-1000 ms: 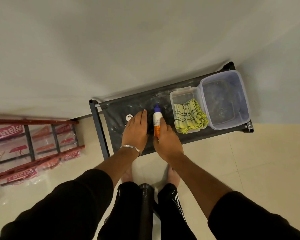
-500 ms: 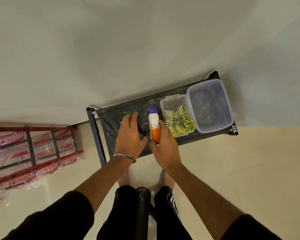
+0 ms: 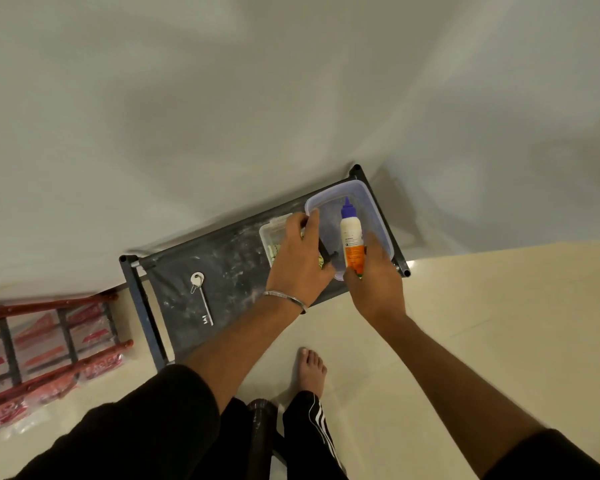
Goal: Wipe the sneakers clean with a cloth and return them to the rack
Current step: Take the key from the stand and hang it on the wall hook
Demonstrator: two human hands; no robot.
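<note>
Head view: right hand [image 3: 374, 282] grips bottle [image 3: 352, 237] over tub [image 3: 378, 209]; left hand [image 3: 300, 258] pinches small dark object; prep step, cloth next.

A dusty black rack [image 3: 229, 258] carries a key [image 3: 201, 299] and two plastic tubs [image 3: 378, 209].

The left part of the rack top [image 3: 229, 271] was mostly bare, with only a key [image 3: 201, 299] there. Two tubs [image 3: 378, 216] filled the right end.
</note>
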